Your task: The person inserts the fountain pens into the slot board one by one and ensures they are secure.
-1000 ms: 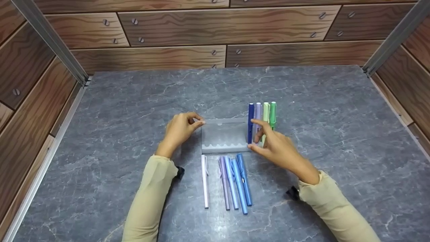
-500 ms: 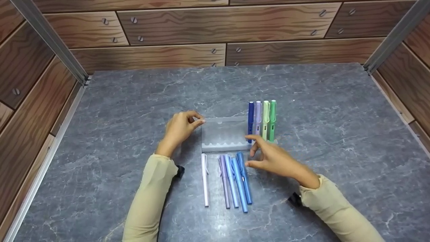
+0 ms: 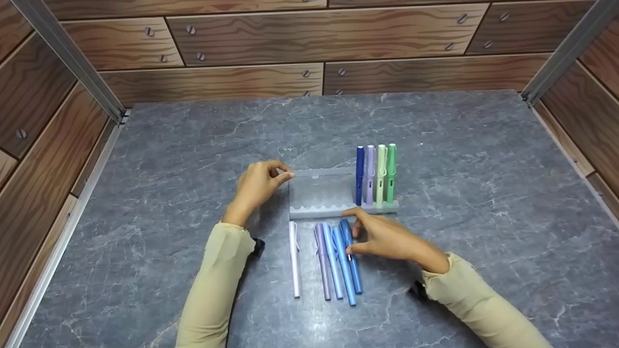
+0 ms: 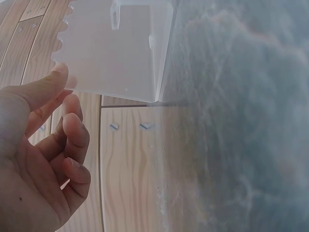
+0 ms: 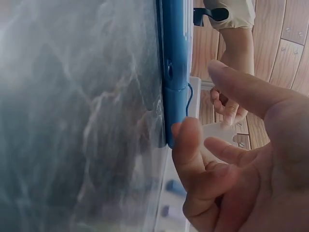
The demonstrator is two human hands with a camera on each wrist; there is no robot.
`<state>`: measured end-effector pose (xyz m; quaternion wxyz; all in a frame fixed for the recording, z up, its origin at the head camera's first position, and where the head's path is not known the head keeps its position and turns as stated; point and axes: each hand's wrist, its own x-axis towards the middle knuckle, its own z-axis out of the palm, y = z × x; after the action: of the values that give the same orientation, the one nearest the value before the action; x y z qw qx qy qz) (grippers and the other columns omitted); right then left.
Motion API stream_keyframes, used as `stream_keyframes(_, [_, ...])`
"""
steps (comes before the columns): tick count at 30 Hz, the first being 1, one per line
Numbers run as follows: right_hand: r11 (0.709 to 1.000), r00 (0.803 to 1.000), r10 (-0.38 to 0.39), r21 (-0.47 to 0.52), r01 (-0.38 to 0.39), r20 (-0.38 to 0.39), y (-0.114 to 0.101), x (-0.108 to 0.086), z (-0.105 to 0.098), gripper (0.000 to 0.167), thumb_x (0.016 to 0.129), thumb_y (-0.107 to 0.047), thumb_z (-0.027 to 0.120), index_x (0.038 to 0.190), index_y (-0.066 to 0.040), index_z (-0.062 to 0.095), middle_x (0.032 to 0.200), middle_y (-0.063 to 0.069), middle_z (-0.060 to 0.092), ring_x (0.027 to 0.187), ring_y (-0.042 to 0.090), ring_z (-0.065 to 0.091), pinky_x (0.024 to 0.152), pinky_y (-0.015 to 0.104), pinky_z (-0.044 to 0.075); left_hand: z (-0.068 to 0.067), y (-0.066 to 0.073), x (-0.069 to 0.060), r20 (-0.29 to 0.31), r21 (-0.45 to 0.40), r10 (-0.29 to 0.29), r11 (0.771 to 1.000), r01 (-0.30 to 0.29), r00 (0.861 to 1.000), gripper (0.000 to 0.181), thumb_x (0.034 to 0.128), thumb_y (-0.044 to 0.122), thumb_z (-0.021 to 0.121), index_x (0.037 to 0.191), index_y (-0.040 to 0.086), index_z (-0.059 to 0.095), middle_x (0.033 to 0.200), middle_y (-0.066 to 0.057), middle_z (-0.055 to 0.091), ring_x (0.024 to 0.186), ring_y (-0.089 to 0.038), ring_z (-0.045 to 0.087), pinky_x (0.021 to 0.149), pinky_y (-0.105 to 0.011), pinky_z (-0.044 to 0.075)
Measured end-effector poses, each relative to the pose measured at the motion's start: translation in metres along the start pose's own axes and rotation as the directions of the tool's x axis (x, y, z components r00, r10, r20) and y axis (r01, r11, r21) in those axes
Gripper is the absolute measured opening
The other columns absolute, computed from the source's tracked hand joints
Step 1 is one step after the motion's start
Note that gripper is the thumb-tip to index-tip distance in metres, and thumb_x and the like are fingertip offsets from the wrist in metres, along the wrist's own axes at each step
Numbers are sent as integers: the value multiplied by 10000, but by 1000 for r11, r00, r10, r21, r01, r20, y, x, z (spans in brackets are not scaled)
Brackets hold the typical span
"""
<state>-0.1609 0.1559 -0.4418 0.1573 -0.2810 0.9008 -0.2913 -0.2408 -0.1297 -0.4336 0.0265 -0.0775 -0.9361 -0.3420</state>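
My left hand (image 3: 257, 186) pinches the upper left corner of a clear plastic pen stand (image 3: 320, 192) between thumb and fingertips; the left wrist view shows the notched edge of the stand (image 4: 106, 48) by the thumb. Four notches' worth aside, upright pens stand in its right part: a navy pen (image 3: 359, 176), a lilac pen, a pale green pen and a green pen (image 3: 391, 174). My right hand (image 3: 394, 239) is at the cap end of a blue pen (image 3: 357, 275) lying on the table, thumb and fingers spread. In the right wrist view, fingertips are beside that blue pen (image 5: 176, 72).
Left of the blue pen lie two lighter blue pens, including one (image 3: 346, 275), and a purple pen (image 3: 324, 270). A white-lilac pen (image 3: 294, 261) lies farther left. Wood-patterned walls (image 3: 251, 38) border the grey marbled table (image 3: 193, 135) at the back and sides.
My right hand has moved from beside the upright navy pen down and slightly left to the lying blue pen. My left hand stays at the stand's corner.
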Motion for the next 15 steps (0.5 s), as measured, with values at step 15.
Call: stream_keyframes(15, [996,1000,20,-90,-22,-21,-3,1,4,661,794,-340,780,1325,-79,486,882,5,634,705,73,523,652,269,454,0,0,-1,-3,4,3,1000,-3,1000,204,890,382,680,984,219,758,682,-5,643,546,-102,445,520,-270,338])
